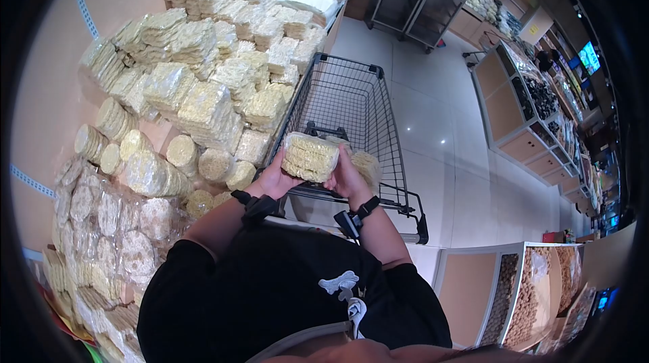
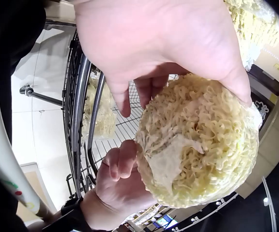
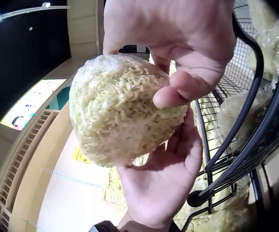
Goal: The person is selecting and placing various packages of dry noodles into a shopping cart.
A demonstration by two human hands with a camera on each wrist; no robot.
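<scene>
A clear-wrapped pack of pale dried noodle cakes (image 1: 309,157) is held up in both hands above the handle of a wire shopping cart (image 1: 351,103). My left hand (image 1: 274,179) grips its left end, and in the left wrist view the left hand (image 2: 154,43) curls over the noodle pack (image 2: 202,145). My right hand (image 1: 347,177) grips the right end. The right wrist view shows the right hand (image 3: 178,43) pressing its thumb on the noodle pack (image 3: 120,111), with the left hand's palm (image 3: 163,179) underneath. Another noodle pack (image 1: 370,168) lies in the cart behind.
A sloped display of stacked noodle packs (image 1: 203,79) fills the left side, with round cakes (image 1: 135,160) lower down. A pale tiled floor (image 1: 446,140) runs past the cart. Wooden display bins (image 1: 527,113) stand at right, and another bin unit (image 1: 534,295) at bottom right.
</scene>
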